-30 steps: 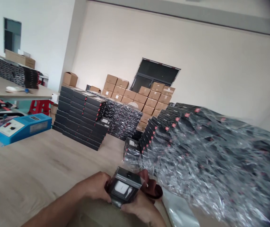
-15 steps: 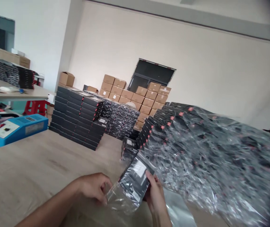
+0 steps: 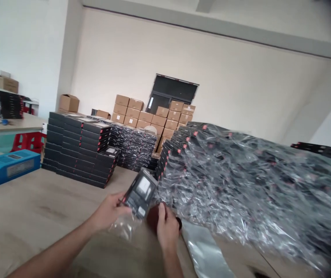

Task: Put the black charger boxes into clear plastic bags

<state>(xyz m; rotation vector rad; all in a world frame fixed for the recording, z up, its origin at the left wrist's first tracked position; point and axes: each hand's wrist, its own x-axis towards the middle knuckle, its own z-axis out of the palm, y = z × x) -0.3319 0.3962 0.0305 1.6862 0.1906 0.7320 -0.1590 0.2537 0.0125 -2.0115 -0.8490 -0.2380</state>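
Note:
My left hand [image 3: 113, 210] is closed on the lower left edge of a flat black box [image 3: 138, 200] in a clear plastic bag [image 3: 126, 227]. The box is tilted, with a white label on its face, and the bag's loose end hangs below it. Just to the right, my right hand [image 3: 168, 227] has its fingers closed around a dark reddish-brown round object [image 3: 153, 218], whose exact kind I cannot make out. Under and right of that hand, a stack of flat clear plastic bags [image 3: 207, 249] lies on the wooden table [image 3: 49, 216].
A large pile of bagged black boxes [image 3: 240, 185] fills the right side. Bare black boxes [image 3: 75, 150] are stacked at the back left, with more bagged boxes [image 3: 133, 144] behind. A blue machine [image 3: 17, 168] stands at the left edge. Cardboard cartons [image 3: 156, 119] line the wall.
The bagged box has passed from my right hand to my left and moved left. My right hand has taken hold of the reddish-brown round object. The camera view has turned right.

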